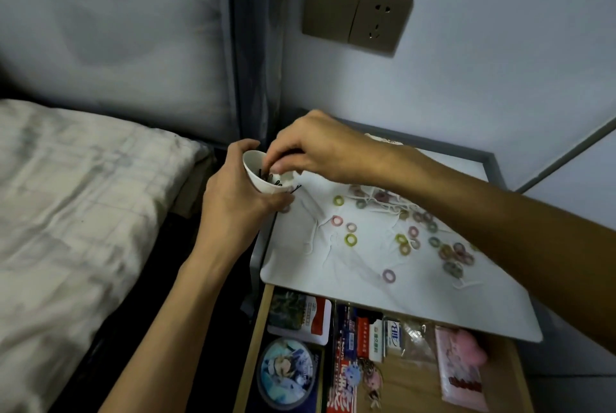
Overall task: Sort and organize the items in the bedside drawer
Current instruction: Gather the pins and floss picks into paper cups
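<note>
Head view: my left hand (233, 202) grips a white cup (256, 181) of dark hairpins (262, 175). My right hand (316, 149) dips into it, fingertips bunched together; on what, I cannot tell.

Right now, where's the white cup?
Head view, left of centre: the cup is gripped by the left hand at the nightstand's left edge, next to the bed, with the right hand reaching into its mouth.
</note>
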